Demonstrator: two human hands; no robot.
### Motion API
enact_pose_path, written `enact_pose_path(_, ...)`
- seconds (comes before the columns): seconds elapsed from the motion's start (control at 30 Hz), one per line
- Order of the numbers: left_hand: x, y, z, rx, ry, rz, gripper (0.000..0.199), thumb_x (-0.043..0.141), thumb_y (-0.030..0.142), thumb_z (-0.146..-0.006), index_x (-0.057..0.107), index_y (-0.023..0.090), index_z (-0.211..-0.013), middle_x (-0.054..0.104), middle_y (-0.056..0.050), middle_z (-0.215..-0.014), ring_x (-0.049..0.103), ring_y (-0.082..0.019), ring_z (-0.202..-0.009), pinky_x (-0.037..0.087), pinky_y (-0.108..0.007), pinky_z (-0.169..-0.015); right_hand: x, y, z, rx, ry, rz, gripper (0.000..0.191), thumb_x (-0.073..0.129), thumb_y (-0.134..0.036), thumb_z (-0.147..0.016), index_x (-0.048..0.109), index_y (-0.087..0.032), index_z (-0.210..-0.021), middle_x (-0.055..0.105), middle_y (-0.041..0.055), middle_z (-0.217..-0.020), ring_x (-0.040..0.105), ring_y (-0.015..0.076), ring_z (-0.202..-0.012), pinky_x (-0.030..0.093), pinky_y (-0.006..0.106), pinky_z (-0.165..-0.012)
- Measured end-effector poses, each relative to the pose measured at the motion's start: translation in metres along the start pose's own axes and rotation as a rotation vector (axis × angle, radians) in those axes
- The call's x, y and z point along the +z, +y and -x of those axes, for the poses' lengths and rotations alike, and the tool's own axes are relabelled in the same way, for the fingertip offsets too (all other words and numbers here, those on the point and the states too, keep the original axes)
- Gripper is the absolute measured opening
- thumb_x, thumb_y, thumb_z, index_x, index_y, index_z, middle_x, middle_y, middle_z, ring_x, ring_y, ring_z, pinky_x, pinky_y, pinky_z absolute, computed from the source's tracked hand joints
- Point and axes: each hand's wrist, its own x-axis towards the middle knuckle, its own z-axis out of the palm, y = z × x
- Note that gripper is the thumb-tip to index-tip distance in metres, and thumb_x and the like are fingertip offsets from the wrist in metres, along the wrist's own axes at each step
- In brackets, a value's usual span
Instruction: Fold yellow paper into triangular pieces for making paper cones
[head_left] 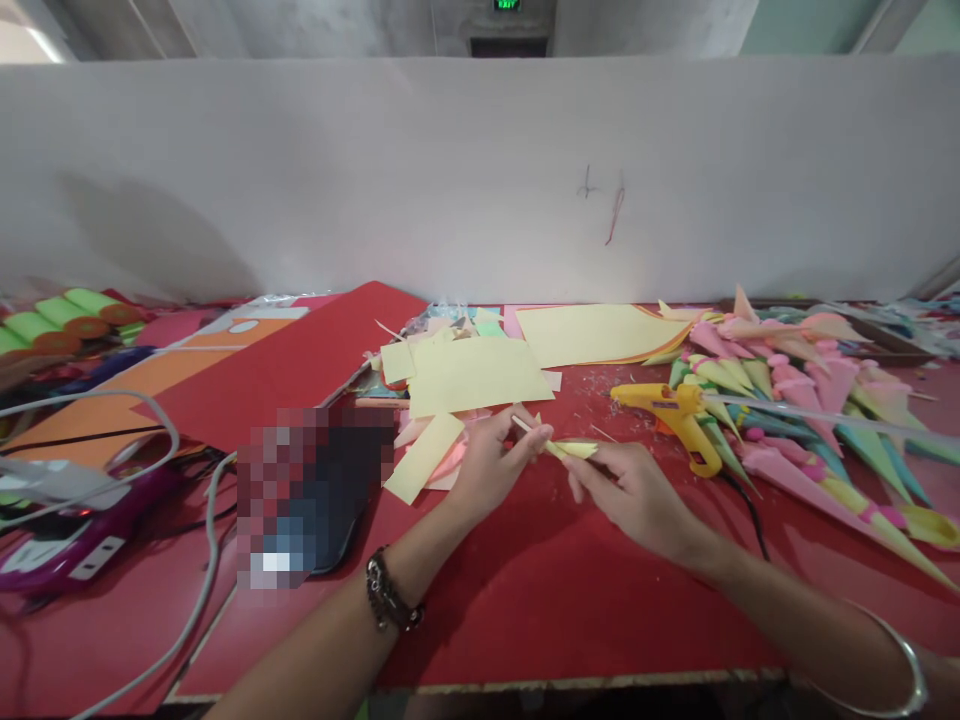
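Near the middle of the table, my left hand (491, 458) pinches one end of a small rolled piece of yellow paper (576, 448). My right hand (634, 490) closes its fingers on the other end, and its fingertips are partly hidden. Just beyond my hands lies a flat yellow paper sheet (476, 375) on a heap of paper scraps. A cut yellow strip (426, 458) rests beside my left hand. To the right of my right hand, a yellow glue gun (681, 412) lies on its side with a clear glue stick in its back.
Pink, green and yellow paper cones (814, 400) are piled at the right. More yellow sheets (585, 335) lie by the white partition (450, 180). Left are red card (300, 370), a partly blurred dark phone (360, 490), and a purple power strip (105, 535) with cables.
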Motion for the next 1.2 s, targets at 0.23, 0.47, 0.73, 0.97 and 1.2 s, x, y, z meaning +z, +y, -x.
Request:
enact_pose_path(0.23, 0.001, -0.002, -0.001, -0.069, 0.008, -0.061, 0.032, 0.049, 0.036, -0.076, 0.040, 0.017, -0.052, 0.040, 0.007, -0.044, 0.035, -0.005, -0.041, 0.027, -0.018, -0.043, 0.004, 0.016, 0.003, -0.383, 0.121, 0.613, 0.026, 0.039, -0.018, -0.086, 0.055, -0.014, -0.105, 0.063, 0.0021, -0.066, 0.056, 0.0113, -0.055, 0.035, 0.021, -0.049)
enact_pose_path(0.47, 0.004, 0.000, -0.001, -0.139, 0.048, -0.081, 0.036, 0.049, 0.037, -0.076, 0.039, 0.017, -0.048, 0.040, 0.007, -0.040, 0.035, -0.005, -0.038, 0.028, -0.018, -0.042, 0.004, 0.010, 0.003, -0.630, 0.226, 1.086, 0.026, 0.038, -0.005, -0.081, 0.058, -0.006, -0.098, 0.054, 0.0006, -0.052, 0.047, 0.0104, -0.043, 0.027, 0.025, -0.044)
enact_pose_path(0.73, -0.002, 0.002, -0.002, -0.071, 0.061, -0.056, 0.036, 0.051, 0.035, -0.074, 0.040, 0.016, -0.046, 0.039, 0.007, -0.040, 0.035, -0.005, -0.039, 0.027, -0.018, -0.042, 0.003, 0.004, 0.002, -0.279, 0.040, 0.475, 0.026, 0.031, -0.016, -0.087, 0.056, -0.012, -0.084, 0.055, 0.0011, -0.060, 0.047, 0.0097, -0.050, 0.031, 0.021, -0.047)
enact_pose_path(0.97, -0.009, 0.002, -0.003, 0.044, -0.099, 0.079, 0.017, 0.055, 0.032, -0.072, 0.052, 0.016, -0.067, 0.053, 0.003, -0.055, 0.050, -0.008, -0.049, 0.037, -0.020, -0.050, 0.003, 0.005, -0.005, 0.112, -0.232, -0.468, 0.027, 0.033, -0.034, -0.087, 0.051, -0.016, -0.078, 0.042, -0.0069, -0.051, 0.030, 0.0039, -0.038, 0.025, 0.016, -0.038)
enact_pose_path(1.2, -0.007, -0.001, -0.004, -0.020, -0.050, 0.006, 0.027, 0.054, 0.032, -0.072, 0.045, 0.016, -0.053, 0.043, 0.006, -0.047, 0.037, -0.005, -0.044, 0.030, -0.018, -0.044, 0.006, 0.007, -0.001, -0.111, -0.025, 0.189, 0.024, 0.038, -0.029, -0.085, 0.058, -0.016, -0.089, 0.056, -0.0008, -0.060, 0.048, 0.0091, -0.051, 0.035, 0.019, -0.049)
